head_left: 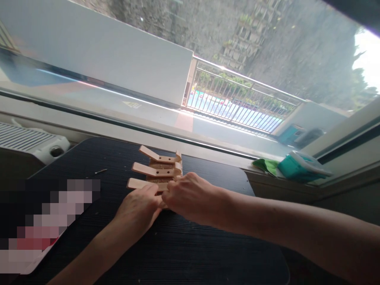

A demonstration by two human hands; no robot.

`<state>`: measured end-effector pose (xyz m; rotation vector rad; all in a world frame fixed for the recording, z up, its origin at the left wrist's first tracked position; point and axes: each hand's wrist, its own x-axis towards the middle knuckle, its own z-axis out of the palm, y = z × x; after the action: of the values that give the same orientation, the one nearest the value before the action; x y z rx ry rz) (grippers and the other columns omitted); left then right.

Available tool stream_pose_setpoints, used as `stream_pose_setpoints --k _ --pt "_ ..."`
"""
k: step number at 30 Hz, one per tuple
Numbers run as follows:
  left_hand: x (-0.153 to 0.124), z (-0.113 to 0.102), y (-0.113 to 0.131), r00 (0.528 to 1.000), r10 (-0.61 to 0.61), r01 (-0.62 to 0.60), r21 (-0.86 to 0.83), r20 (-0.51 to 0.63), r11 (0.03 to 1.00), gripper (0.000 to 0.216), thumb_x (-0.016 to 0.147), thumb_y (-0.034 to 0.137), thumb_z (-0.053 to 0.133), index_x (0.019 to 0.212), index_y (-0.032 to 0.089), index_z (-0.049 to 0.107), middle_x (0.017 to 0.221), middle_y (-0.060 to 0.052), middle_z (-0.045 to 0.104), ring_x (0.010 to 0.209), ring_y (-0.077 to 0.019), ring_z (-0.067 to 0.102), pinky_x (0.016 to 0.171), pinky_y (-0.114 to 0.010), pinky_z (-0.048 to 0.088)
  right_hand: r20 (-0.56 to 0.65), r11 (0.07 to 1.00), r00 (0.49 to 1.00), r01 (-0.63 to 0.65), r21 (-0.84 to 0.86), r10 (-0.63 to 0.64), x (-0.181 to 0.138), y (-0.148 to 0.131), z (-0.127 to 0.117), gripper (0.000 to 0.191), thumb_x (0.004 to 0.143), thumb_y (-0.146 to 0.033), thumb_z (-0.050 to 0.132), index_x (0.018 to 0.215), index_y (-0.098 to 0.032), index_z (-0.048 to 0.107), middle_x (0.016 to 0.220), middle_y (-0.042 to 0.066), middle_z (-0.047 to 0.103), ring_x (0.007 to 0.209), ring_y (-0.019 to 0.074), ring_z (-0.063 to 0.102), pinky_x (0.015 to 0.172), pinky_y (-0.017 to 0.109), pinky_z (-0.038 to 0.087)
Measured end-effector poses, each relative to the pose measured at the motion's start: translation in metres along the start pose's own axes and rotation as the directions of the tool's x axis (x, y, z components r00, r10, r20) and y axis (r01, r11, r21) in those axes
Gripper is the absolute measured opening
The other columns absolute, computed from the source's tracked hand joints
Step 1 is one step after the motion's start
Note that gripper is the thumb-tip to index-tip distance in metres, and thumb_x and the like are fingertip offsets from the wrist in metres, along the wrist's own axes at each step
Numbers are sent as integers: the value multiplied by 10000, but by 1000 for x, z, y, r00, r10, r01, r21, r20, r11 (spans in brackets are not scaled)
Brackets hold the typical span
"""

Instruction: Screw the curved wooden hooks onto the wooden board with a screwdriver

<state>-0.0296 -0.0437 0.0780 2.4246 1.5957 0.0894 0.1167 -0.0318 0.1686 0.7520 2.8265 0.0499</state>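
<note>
A wooden hook rack (152, 166) lies on the dark table, with several pale bent wooden hooks fixed across a rough board. Two dark screw heads show on each of the two far hooks. My left hand (139, 206) is closed around the near end of the rack, its thumb beside the nearest visible hook (139, 183). Just to the right, my right hand (192, 198) presses closely against it, fingers curled in a pinch over the same end of the board. Both hands cover that end, so what lies between my right fingertips is hidden.
The black table (208, 249) has rounded corners and a few specks. A small thin sliver (101, 171) lies left of the rack. At left are a pixelated flat item (56, 221) and a white radiator (32, 142). A teal box (299, 166) and green cloth (265, 165) sit by the window.
</note>
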Motion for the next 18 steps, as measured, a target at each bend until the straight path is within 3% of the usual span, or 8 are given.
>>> stream_pose_setpoints --k 5,10,18 --pt "1 -1 -1 1000 -2 2 -16 24 1000 226 794 128 485 876 200 683 968 -80 635 941 -247 597 768 -339 449 68 999 997 44 -19 -43 1 0 2 287 903 -42 448 719 -133 648 729 32 658 674 143 593 488 301 301" --pt "3 -1 -2 998 19 -21 39 60 999 204 820 160 493 900 195 678 998 -83 622 933 -237 593 766 -333 450 48 993 992 117 32 -118 -1 15 1 252 891 -27 459 766 -132 652 784 33 675 730 145 594 553 291 334" --pt "4 -2 -1 997 9 -12 40 77 999 232 831 148 463 912 182 678 1006 -90 622 953 -241 590 770 -337 454 31 990 990 135 47 -136 -1 20 4 222 901 -51 466 834 -150 653 891 38 681 771 160 587 553 298 331"
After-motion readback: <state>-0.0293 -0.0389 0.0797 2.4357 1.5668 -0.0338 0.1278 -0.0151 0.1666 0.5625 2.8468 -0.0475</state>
